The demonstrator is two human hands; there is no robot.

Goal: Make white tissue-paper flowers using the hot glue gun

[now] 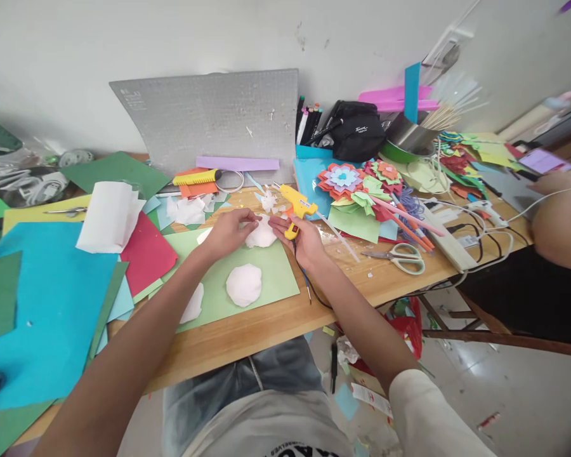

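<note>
My right hand holds a yellow hot glue gun by its handle, nozzle pointing up and left, a clear glue stick out of its back. Fingertips of that hand reach the edge of a white rounded paper piece. From the other side my left hand is closed, thumb and fingers pinched at the upper left edge of this piece. Nearer me, another white paper piece lies on the light green sheet. More white paper is partly hidden behind my left forearm.
Scissors, paper flowers and a power strip lie to the right. A yellow box cutter rests before the leaning grey cutting mat. Blue sheets cover the left. Another person's arm is at far right.
</note>
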